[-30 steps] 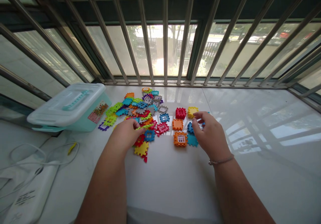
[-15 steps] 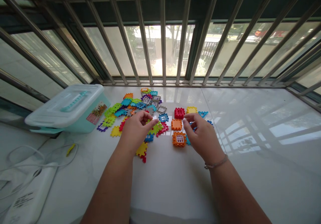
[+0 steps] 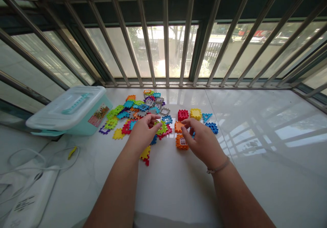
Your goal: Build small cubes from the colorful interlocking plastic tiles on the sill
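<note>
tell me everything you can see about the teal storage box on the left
The storage box is a closed rectangular plastic tub with a pale teal body. Its translucent white lid carries a teal handle lying flat on top, and a colourful picture label is on its side. It sits at an angle on a white marble-look ledge, with plastic tiles close to its right end.

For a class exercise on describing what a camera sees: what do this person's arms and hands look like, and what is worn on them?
Both forearms are bare, with no sleeves, gloves or cables. The left hand shows no jewellery or band. The right hand is also bare, but a thin greyish cord bracelet circles the right wrist.
</note>
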